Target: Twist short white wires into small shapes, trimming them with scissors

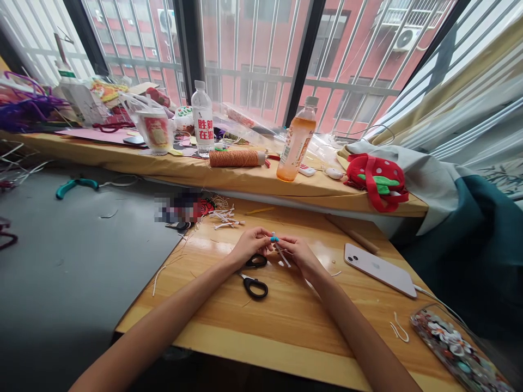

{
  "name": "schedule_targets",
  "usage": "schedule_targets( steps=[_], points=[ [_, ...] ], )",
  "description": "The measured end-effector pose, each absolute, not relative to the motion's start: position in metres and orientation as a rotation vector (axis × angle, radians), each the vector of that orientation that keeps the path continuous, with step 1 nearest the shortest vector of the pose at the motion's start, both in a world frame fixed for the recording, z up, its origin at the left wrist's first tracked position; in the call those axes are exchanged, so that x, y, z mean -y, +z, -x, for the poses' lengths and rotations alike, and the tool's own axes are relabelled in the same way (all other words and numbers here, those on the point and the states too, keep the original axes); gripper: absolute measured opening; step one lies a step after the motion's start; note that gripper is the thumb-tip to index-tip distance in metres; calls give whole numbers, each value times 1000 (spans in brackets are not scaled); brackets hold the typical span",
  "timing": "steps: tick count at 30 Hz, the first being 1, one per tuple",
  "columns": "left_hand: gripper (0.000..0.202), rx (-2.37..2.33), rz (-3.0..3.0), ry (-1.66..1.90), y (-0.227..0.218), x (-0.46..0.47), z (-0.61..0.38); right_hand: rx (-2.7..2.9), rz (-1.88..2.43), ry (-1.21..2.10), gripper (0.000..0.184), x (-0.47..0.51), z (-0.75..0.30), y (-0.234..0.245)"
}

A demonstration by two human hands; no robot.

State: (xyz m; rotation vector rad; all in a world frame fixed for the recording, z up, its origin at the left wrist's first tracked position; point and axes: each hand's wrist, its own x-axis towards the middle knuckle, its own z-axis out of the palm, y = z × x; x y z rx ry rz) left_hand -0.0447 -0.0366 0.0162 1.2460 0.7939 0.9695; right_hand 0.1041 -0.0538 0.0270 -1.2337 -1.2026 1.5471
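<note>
Over the middle of the wooden table, my left hand (252, 244) and my right hand (301, 253) meet at the fingertips. Both are closed in a pinch on a thin white strip (283, 257), which slants down between them, its short upper end poking above the fingers. Bright blue shows on the nails where the fingertips touch. Black-handled scissors (257, 288) lie under and beside my left hand, their blades partly hidden by it. A small white scrap (281, 263) is just below the strip.
Short white pieces (226, 219) are heaped at the table's far left. A phone (379, 269) and a beaded case (453, 343) lie at right. Along the sill stand a thread spool (235, 158), a clear bottle (203, 122), an orange drink bottle (296, 144) and a red pouch (378, 177).
</note>
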Motion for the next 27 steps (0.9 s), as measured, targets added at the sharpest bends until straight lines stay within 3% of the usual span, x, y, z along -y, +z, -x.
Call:
schedule_targets(
  steps=[20,27],
  points=[
    [24,-827,-1167,1014,13,33,44,1299,1049,1618,26,56,-98,30],
    [24,-822,-1190,1037,16,35,45,1360,1089,1463,31,54,-94,27]
  ],
)
